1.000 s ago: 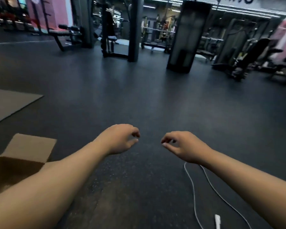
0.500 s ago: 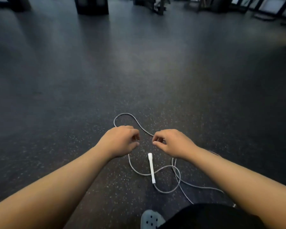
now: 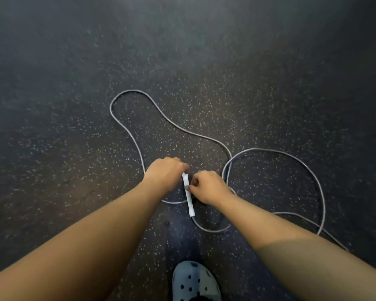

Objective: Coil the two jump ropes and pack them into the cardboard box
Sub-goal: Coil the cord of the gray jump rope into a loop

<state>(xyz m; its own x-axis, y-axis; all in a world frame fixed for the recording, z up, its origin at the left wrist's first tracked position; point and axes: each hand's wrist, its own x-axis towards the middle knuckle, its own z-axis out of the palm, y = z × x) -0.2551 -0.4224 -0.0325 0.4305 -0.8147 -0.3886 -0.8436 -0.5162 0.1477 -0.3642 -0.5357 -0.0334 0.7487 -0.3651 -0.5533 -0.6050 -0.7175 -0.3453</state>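
A grey jump rope lies in loose loops on the dark speckled floor, one loop reaching away to the left and a wider one curving to the right. Its white handle lies in the middle, pointing toward me. My left hand is curled over the handle's far end. My right hand pinches the handle's middle between thumb and finger. The cardboard box and a second rope are out of view.
My foot in a light perforated clog stands just below the handle. Rope strands curve across the floor between my foot and my hands. Dark rubber floor surrounds everything.
The view has dropped from the gym room to the floor. Both hands have moved down onto the white handle, which they were only hovering above half a second ago.
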